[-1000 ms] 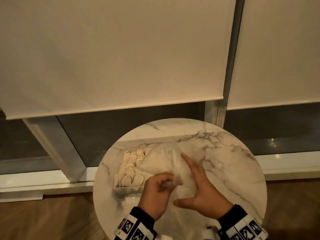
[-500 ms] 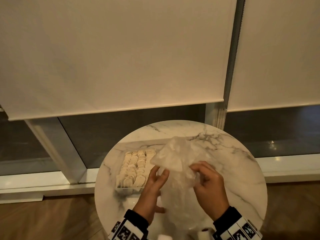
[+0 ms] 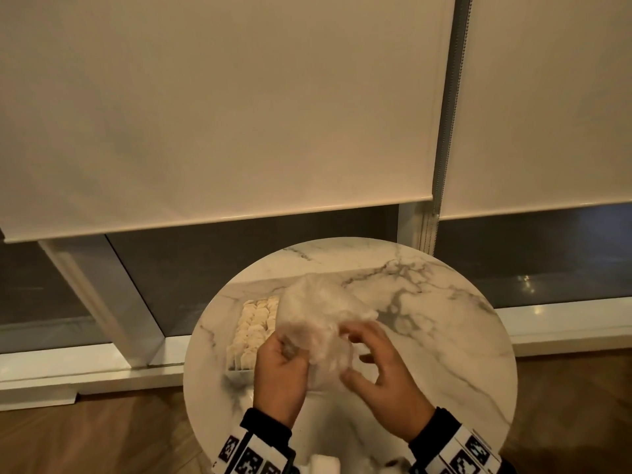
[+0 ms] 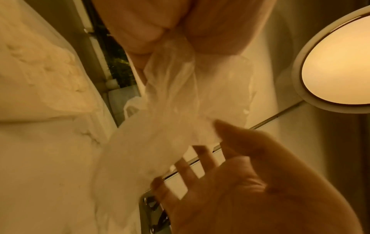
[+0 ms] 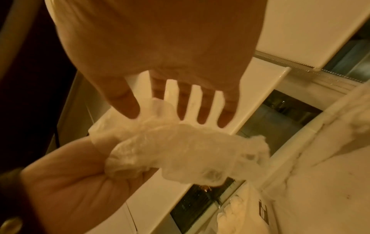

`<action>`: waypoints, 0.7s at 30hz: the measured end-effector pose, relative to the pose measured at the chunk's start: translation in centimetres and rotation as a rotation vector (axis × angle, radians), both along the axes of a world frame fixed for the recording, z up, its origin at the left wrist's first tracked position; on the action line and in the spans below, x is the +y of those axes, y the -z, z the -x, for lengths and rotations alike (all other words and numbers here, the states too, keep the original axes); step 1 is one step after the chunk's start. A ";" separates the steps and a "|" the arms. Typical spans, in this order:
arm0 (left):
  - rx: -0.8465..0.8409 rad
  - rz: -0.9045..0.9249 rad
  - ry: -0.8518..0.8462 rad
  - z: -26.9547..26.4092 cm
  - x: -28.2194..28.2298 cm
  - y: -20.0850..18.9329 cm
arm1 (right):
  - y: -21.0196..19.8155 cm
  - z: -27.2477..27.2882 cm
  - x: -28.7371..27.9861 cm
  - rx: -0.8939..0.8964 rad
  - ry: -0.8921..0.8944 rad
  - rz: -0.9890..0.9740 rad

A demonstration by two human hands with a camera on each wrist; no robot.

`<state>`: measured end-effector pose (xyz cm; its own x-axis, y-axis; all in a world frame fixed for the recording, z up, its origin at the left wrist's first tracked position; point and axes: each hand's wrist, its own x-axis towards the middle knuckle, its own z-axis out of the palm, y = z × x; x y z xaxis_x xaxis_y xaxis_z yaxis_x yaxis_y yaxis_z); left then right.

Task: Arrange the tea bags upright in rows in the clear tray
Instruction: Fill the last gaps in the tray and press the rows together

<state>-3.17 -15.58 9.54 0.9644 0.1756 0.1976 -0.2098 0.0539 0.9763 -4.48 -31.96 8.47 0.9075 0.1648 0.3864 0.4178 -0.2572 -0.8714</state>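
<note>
Tea bags (image 3: 254,328) stand upright in close rows inside the clear tray (image 3: 236,367), pale cream in colour, their tops forming a ridged surface. The tray sits on the left part of the round marble table (image 3: 444,336), with its near end just beside the left hand (image 3: 278,374). How many rows the tray holds cannot be told, because the right side of the tray is covered.

A crumpled clear plastic bag (image 3: 321,319) is held above the table between both hands. The left hand is clenched around a gathered end of the bag, fingers curled tight on the film. The right hand (image 3: 383,378) has its fingers spread and relaxed; the thumb and forefinger tips lie at the film's edge, but whether they pinch it cannot be told. In the right wrist view the bag (image 5: 180,152) bulges out of the left fist (image 5: 66,182).

The bag's loose upper part overhangs the right side and far end of the tray and blocks access to those rows from above. The left edge of the tray lies near the table's left rim. The table's right half and far part are open surface.

Behind the table, roller blinds (image 3: 222,107) hang over a dark window with a white frame (image 3: 102,295). Wood flooring (image 3: 85,439) lies below.
</note>
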 end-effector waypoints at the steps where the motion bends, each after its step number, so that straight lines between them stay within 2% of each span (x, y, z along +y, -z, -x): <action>1: -0.043 -0.046 -0.015 0.1 0.0 -0.2 | -0.4 0.1 -0.4 0.119 -0.037 -0.072; 4: -0.207 -0.228 0.016 0.7 -0.8 -0.6 | -1.7 0.3 -0.6 0.451 -0.240 -0.307; 6: -0.279 -0.395 0.104 1.2 -1.8 -0.3 | -1.6 0.0 -0.4 0.504 -0.327 -0.507; 8: -0.243 -0.483 0.207 1.4 -2.8 0.0 | -0.8 -0.5 -0.6 0.473 -0.304 -0.622; 10: -0.187 -0.504 0.282 1.3 -3.5 0.0 | -0.2 -0.9 -1.3 0.418 -0.255 -0.607; 14: -0.224 -0.610 0.324 0.2 -4.4 0.3 | 0.4 -1.0 -3.5 0.297 -0.115 -0.522; 16: -0.256 -0.650 0.371 -0.6 -5.5 0.4 | 0.6 -1.1 -4.8 0.289 -0.059 -0.506; 19: -0.242 -0.606 0.466 -1.4 -7.6 0.5 | 1.6 -1.5 -7.0 0.293 0.049 -0.490; 21: -0.239 -0.625 0.454 -2.2 -9.3 1.1 | 2.7 -2.0 -8.6 0.290 0.161 -0.511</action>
<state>-0.96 -24.86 8.46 0.8342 -0.4346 0.3396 -0.5057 -0.3569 0.7855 -2.53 -40.59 5.81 0.9857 -0.1244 0.1136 0.1354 0.1834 -0.9737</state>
